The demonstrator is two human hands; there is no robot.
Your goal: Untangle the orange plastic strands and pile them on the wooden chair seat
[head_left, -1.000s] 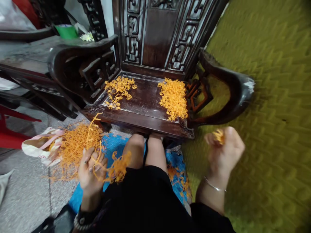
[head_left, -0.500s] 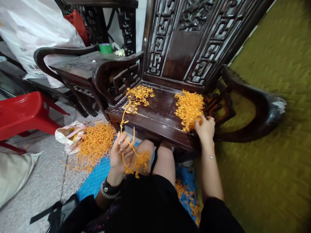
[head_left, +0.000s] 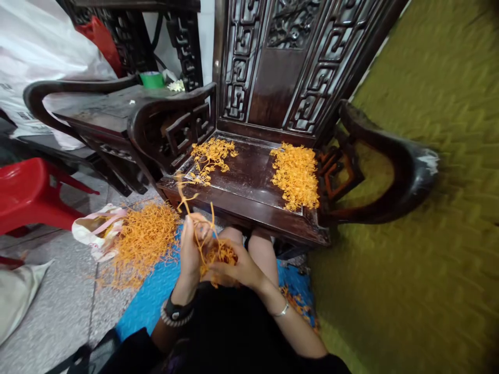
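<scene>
My left hand (head_left: 192, 252) is closed on an orange knotted strand (head_left: 180, 189), whose free upper end sticks up above the fingers. Beneath it a small bunch of curly orange strands (head_left: 223, 253) hangs over my lap. My right hand (head_left: 242, 266) has its fingers curled round that bunch, close beside my left hand; its fingertips are partly hidden. On the dark wooden chair seat (head_left: 249, 169) lie two heaps: a loose left heap (head_left: 213, 155) and a denser right heap (head_left: 296, 174) of knotted orange strands.
A large pile of straight orange strands (head_left: 146, 239) spills from a white bag (head_left: 91, 234) on the floor at left, near a red plastic stool (head_left: 35, 192). Curved armrests flank the seat. Green tape (head_left: 152, 79) lies on a side table (head_left: 101, 106). A blue mat (head_left: 152, 291) is below me.
My right hand has left the right heap on the seat and come to the bunch at my left hand. My left hand keeps its hold. The view has shifted slightly right.
</scene>
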